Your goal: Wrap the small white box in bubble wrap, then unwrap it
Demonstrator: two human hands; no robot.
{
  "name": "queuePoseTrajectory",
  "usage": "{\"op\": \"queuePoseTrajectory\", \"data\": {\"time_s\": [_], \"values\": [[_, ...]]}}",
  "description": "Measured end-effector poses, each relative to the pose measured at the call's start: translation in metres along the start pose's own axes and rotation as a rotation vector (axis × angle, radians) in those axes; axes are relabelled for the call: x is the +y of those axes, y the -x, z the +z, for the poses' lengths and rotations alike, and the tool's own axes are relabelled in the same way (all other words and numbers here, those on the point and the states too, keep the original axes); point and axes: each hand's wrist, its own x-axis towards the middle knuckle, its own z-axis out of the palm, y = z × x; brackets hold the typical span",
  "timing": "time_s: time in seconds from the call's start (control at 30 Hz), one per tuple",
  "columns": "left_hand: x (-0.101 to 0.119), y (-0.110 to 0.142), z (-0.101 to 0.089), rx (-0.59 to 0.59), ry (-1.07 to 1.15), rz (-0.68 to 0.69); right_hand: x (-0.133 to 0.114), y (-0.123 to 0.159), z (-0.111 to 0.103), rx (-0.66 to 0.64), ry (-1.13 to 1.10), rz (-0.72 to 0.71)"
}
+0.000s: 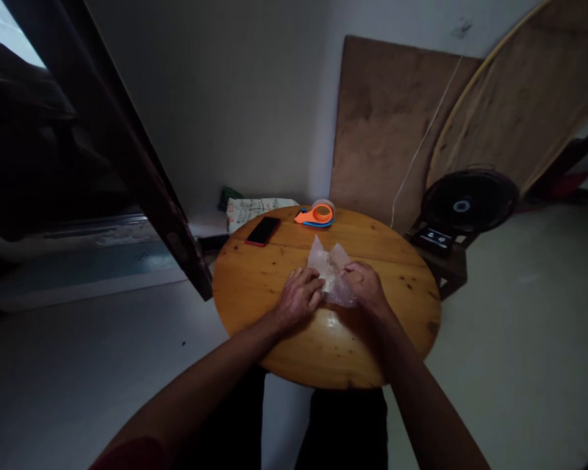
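Note:
A crumpled, translucent sheet that looks like bubble wrap (340,295) lies on the round wooden table (245,297), its upper corners sticking up. My left hand (298,297) is at the left side of the sheet, its bent fingers closed against that edge. On the other side, my right hand (365,284) pinches the sheet's right edge between curled fingers. Whether anything is wrapped inside the sheet, I cannot tell. Beyond my hands, an orange and blue tape dispenser (318,214) with a roll of tape stands near the table's far edge.
A phone with a red edge (263,231) rests at the table's far left. Behind the table is a printed white sack (255,210). A round black fan-like device (470,199) stands at right on a small wooden stool (453,271). Brown board (382,117) leans against the wall.

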Motion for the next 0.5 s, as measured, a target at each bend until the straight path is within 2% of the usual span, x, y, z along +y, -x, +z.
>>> {"op": "queuePoseTrajectory", "data": {"time_s": [0.13, 0.23, 0.3, 0.4, 0.5], "values": [[-0.001, -0.002, -0.001, -0.045, 0.002, -0.005, 0.000, 0.005, -0.006, -0.002, -0.017, 0.146], [-0.001, -0.003, -0.003, -0.074, 0.012, -0.008, -0.004, 0.016, -0.011, -0.091, -0.068, 0.303], [-0.001, -0.003, -0.005, -0.087, 0.019, -0.001, -0.007, 0.023, -0.012, -0.145, -0.111, 0.357], [-0.001, -0.004, -0.007, -0.090, 0.036, 0.019, -0.010, 0.028, -0.008, -0.099, -0.096, 0.386], [-0.001, -0.004, -0.009, -0.094, 0.046, 0.040, -0.008, 0.026, 0.001, -0.037, -0.029, 0.476]]}}
